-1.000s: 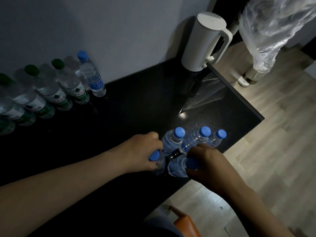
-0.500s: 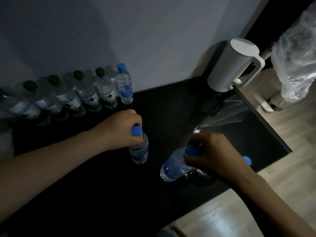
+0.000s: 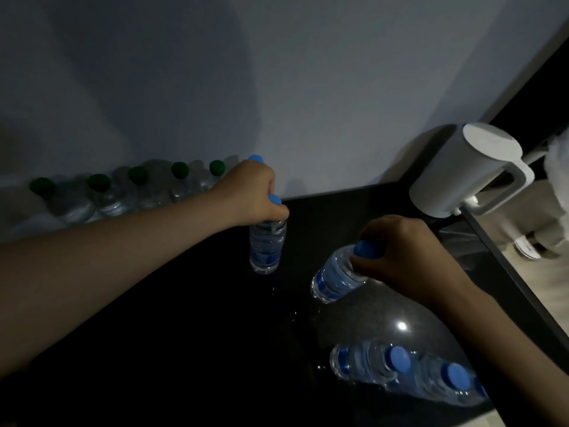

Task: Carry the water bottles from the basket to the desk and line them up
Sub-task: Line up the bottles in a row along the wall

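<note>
My left hand (image 3: pixel 250 192) grips the neck of a blue-capped water bottle (image 3: pixel 266 248), held upright over the black desk (image 3: pixel 160 343) near the wall. My right hand (image 3: pixel 403 254) grips another blue-capped bottle (image 3: pixel 335 277) by its cap, tilted, its base low over the desk. A row of green-capped bottles (image 3: pixel 104 195) stands along the wall at the left, ending in a blue-capped bottle (image 3: pixel 255 158) mostly hidden behind my left hand. Blue-capped bottles (image 3: pixel 369 363) stand grouped at the desk's near right.
A white kettle (image 3: pixel 462 171) stands at the desk's back right corner. The desk's right edge (image 3: pixel 505 266) drops to a light wooden floor. A white plastic bag (image 3: pixel 557 155) hangs at the far right. Water drops (image 3: pixel 295 312) dot the desk's middle.
Both hands have lifted a bottle each from the near-right group and carried them toward the wall. The left bottle now sits close to the end of the row.
</note>
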`<move>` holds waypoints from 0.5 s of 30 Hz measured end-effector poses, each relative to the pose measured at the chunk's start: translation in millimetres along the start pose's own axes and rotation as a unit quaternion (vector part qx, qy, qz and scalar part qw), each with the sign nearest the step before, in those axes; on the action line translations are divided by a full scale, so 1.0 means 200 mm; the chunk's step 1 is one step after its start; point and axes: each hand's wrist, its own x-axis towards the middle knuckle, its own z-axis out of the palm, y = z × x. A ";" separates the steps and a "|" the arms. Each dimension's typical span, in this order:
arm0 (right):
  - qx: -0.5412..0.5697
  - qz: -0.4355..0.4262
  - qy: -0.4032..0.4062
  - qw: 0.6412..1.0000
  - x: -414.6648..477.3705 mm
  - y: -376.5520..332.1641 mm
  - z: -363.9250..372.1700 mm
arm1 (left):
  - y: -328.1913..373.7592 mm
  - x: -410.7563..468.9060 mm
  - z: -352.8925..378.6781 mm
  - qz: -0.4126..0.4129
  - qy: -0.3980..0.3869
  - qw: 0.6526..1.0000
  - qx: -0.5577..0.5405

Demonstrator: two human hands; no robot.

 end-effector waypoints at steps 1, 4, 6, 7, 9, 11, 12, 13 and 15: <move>0.000 0.001 0.001 1.000 0.03 0.02 -0.01 | 0.00 0.05 0.00 -0.011 0.007 1.000 0.004; 0.001 0.007 -0.003 1.000 0.10 0.08 -0.01 | 0.01 0.20 0.01 -0.038 0.023 0.999 0.001; 0.001 0.010 -0.010 1.000 0.15 0.13 -0.01 | 0.01 0.30 0.03 -0.039 0.020 0.999 -0.005; 0.003 0.011 -0.015 1.000 0.16 0.15 -0.01 | 0.01 0.33 0.04 -0.037 0.018 0.999 -0.006; 0.008 0.014 -0.025 1.000 0.20 0.19 0.00 | 0.01 0.42 0.05 -0.046 0.022 0.999 -0.010; 0.010 0.017 -0.031 0.999 0.25 0.23 0.00 | 0.01 0.50 0.06 -0.069 0.039 0.997 -0.012; 0.009 0.017 -0.032 0.999 0.27 0.26 0.01 | 0.01 0.55 0.07 -0.082 0.052 0.995 -0.014; 0.009 0.016 -0.035 0.999 0.30 0.27 0.01 | 0.00 0.59 0.07 -0.092 0.061 0.994 -0.019; 0.011 0.014 -0.041 0.999 0.34 0.31 0.02 | -0.01 0.66 0.08 -0.106 0.064 0.992 -0.025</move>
